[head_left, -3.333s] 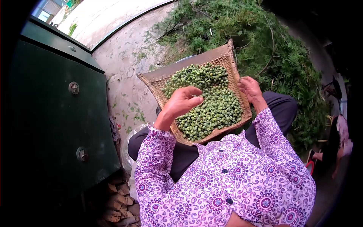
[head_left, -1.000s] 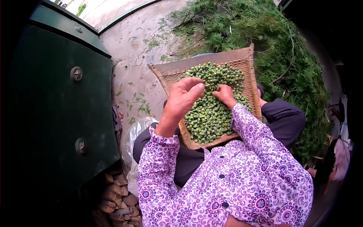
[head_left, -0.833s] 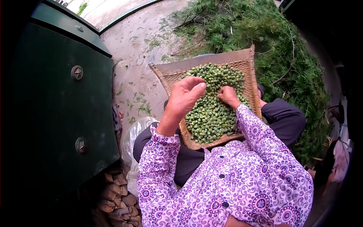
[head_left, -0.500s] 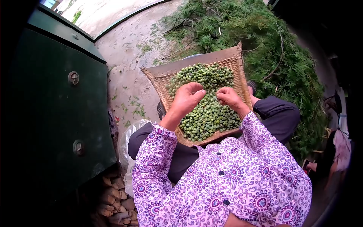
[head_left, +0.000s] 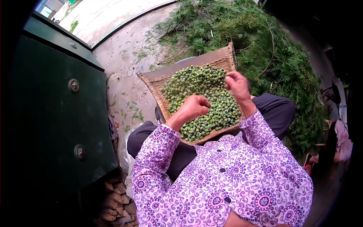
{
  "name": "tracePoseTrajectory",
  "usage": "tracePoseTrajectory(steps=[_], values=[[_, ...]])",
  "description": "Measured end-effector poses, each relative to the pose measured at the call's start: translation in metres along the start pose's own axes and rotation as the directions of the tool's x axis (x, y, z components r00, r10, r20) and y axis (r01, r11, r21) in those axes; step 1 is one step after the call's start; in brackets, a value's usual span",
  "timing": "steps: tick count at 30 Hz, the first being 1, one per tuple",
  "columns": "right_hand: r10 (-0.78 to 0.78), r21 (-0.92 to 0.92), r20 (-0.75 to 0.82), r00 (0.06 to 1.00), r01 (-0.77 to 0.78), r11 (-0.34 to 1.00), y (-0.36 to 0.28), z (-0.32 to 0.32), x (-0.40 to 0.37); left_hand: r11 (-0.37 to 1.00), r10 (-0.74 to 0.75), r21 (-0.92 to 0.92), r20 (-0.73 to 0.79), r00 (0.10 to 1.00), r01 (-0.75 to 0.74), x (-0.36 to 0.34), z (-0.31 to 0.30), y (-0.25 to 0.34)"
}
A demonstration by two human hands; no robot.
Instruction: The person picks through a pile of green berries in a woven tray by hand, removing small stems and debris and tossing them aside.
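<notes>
Green metal cabinet (head_left: pixel 56 113) fills the left, and a heap of cut greenery (head_left: pixel 280 56) lies past the person's knees. On the lap sits a woven tray (head_left: pixel 166 73) piled with green pods (head_left: pixel 196 81). The left hand (head_left: pixel 194 107) hovers over the pods, curled into a fist, its contents hidden. The right hand (head_left: pixel 238 85) is raised near the tray's right edge, fingertips pinched together — on what, I cannot tell.

green seed heads (head_left: pixel 204 94) fill a tan woven tray (head_left: pixel 223 58). the blouse (head_left: pixel 227 181) — white, purple swirls and rosettes — meets dark trousers (head_left: pixel 276 109).
</notes>
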State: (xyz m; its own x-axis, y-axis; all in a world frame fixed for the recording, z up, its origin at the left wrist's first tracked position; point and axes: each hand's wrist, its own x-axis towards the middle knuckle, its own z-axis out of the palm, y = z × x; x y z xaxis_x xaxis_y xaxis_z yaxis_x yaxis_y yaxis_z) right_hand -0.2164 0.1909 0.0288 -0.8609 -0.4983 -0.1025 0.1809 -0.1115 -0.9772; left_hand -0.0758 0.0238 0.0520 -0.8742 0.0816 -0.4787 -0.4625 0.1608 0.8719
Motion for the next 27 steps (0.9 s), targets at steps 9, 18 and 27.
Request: tracePoseTrajectory(steps=[9,18,27], values=[[0.166,-0.375,-0.095,0.982,-0.189,0.908,0.086,-0.032,0.040,0.941,0.117,-0.249,-0.394,0.912,-0.228,-0.036,-0.035,0.010],[0.118,-0.898,0.228,0.966,0.162,0.410,0.130,0.077,0.043,0.863,0.117,-0.363,-0.533,0.838,-0.352,-0.054,-0.063,0.020],[0.405,-0.853,0.504,0.763,0.364,0.374,0.114,0.094,0.013,0.864,0.132,-0.361,-0.511,0.849,-0.351,-0.042,-0.058,0.031]])
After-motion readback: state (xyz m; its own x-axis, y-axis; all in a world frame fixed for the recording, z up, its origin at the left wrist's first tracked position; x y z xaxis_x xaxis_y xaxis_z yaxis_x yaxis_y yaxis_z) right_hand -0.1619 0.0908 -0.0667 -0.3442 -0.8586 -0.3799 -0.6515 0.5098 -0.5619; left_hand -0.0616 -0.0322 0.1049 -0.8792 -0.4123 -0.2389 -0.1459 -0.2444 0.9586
